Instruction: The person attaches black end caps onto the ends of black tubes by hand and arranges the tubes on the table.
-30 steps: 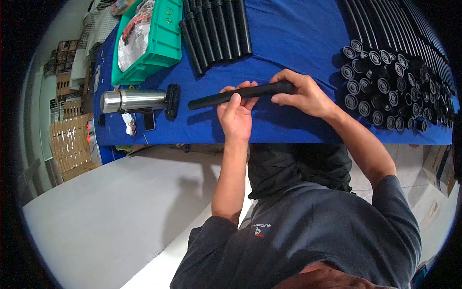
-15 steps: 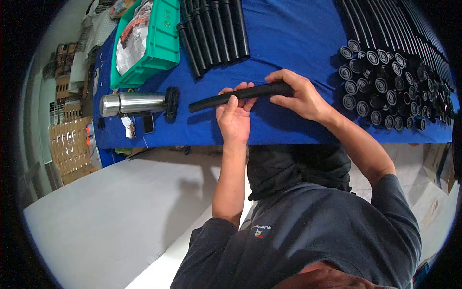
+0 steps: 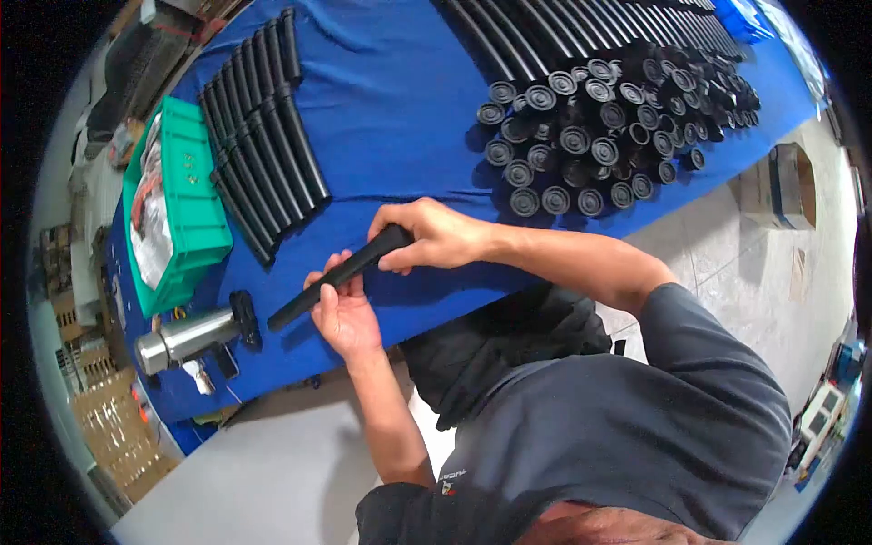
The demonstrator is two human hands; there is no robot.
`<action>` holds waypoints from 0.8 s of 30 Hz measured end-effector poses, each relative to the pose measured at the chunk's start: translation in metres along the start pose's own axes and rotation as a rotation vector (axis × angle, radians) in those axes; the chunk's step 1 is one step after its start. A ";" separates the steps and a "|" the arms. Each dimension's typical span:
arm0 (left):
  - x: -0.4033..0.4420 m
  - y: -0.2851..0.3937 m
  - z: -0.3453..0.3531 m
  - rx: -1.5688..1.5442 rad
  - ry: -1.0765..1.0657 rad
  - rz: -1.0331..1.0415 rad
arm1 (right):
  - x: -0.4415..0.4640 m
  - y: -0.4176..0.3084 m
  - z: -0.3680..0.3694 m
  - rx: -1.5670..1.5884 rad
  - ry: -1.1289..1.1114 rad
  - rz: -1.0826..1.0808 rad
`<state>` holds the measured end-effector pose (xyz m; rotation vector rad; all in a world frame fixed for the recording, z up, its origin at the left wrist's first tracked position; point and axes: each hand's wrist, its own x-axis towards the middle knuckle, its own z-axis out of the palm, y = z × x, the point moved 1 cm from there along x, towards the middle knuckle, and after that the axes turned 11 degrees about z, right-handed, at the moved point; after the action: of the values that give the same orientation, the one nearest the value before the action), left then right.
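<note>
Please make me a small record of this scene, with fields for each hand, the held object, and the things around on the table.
Held object: one black tube, slanted
Left hand: palm up, fingers beneath the tube, thumb against it
Right hand: gripping the tube's upper end
Surface: blue cloth
Left side: green bin; steel bottle lying on its side
Beyond the hands: row of black tubes
Right side: pile of round-ended black parts

Gap btw L tubes [image 3: 263, 145] & caps [image 3: 574, 140], bin [image 3: 193, 211] blocking L
</note>
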<state>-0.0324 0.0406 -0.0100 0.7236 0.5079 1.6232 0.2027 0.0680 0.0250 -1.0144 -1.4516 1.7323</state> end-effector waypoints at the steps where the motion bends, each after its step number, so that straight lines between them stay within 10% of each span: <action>1: 0.001 0.001 -0.001 -0.017 -0.024 -0.011 | 0.001 0.002 0.000 -0.016 0.001 -0.020; 8: 0.000 -0.002 0.002 -0.003 0.069 0.010 | 0.002 0.005 0.005 0.077 0.027 -0.016; 11: 0.002 -0.002 0.001 -0.010 0.087 -0.019 | 0.006 0.010 0.004 -0.180 0.189 -0.339; 24: 0.001 -0.001 -0.003 -0.038 -0.008 -0.013 | 0.001 0.003 0.004 0.042 0.064 0.007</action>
<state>-0.0343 0.0422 -0.0125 0.6962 0.4739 1.6134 0.1988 0.0666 0.0219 -1.0442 -1.3679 1.7122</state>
